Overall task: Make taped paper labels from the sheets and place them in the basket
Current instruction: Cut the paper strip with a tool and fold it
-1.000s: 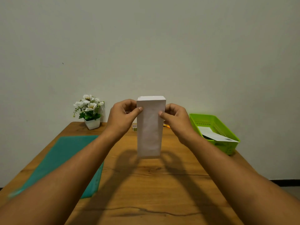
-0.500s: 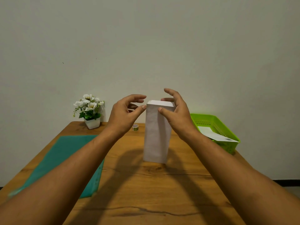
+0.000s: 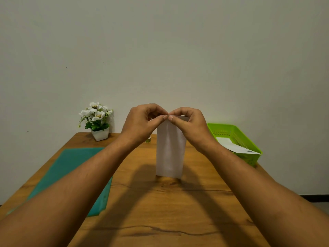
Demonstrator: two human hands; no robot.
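A folded white paper sheet (image 3: 169, 150) hangs upright above the middle of the wooden table (image 3: 160, 211). My left hand (image 3: 140, 122) and my right hand (image 3: 192, 125) both pinch its top edge, thumbs and forefingers meeting at the centre. The lime-green basket (image 3: 236, 134) stands at the right edge of the table with a white paper label (image 3: 236, 148) lying in it. A small roll of tape (image 3: 148, 139) is partly hidden behind my left wrist.
A teal cutting mat (image 3: 71, 172) lies on the left half of the table. A white pot of artificial flowers (image 3: 97, 120) stands at the back left against the wall.
My hands have moved from the paper's sides to the middle of its top edge and pinch it there. The sheet sits slightly further right and lower than a second ago.
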